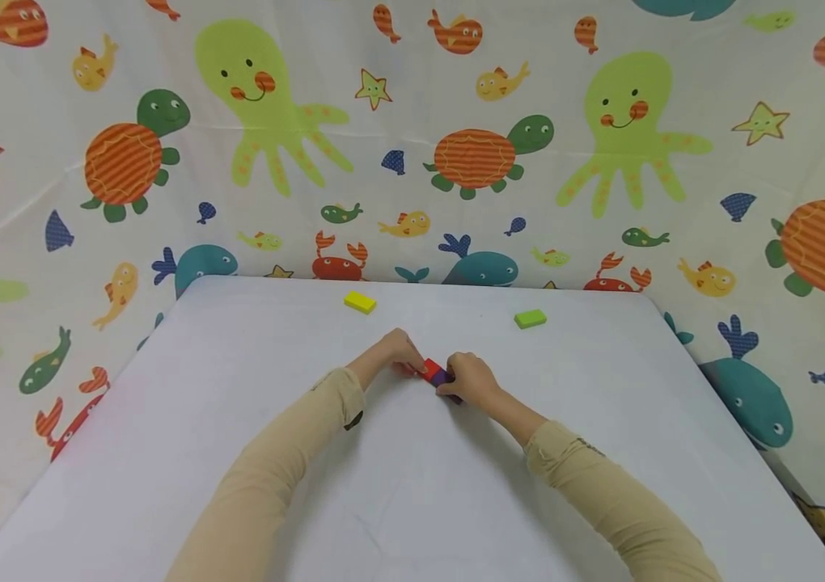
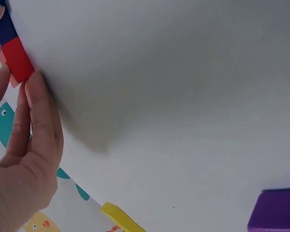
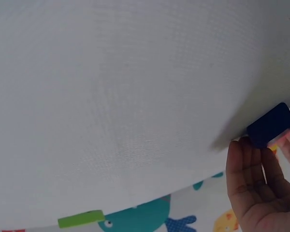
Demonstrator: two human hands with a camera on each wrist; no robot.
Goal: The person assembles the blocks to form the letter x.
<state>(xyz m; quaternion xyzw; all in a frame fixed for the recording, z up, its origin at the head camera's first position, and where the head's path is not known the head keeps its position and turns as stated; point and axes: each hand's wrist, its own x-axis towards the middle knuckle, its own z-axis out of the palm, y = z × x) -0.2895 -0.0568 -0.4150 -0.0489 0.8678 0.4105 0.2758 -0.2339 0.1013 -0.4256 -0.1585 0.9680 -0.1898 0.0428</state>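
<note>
Near the middle of the white table, a red block (image 1: pixel 432 370) stands end to end with a dark blue-purple block (image 1: pixel 442 377). My left hand (image 1: pixel 399 353) pinches the red block at its outer end, with thumb and fingertips on different sides, as the left wrist view shows. The dark block is held by my right hand (image 1: pixel 474 378), its thumb and fingers on either side; the right wrist view shows this block (image 3: pixel 270 124) as navy. Part of it is hidden behind the right hand. Both hands are close together over the row.
A yellow block (image 1: pixel 360 302) lies toward the table's back edge, left of centre. Further right lies a green block (image 1: pixel 530 318). In the left wrist view, a purple block (image 2: pixel 275 212) shows at the lower right corner. A sea-animal printed cloth (image 1: pixel 398 129) hangs behind the table.
</note>
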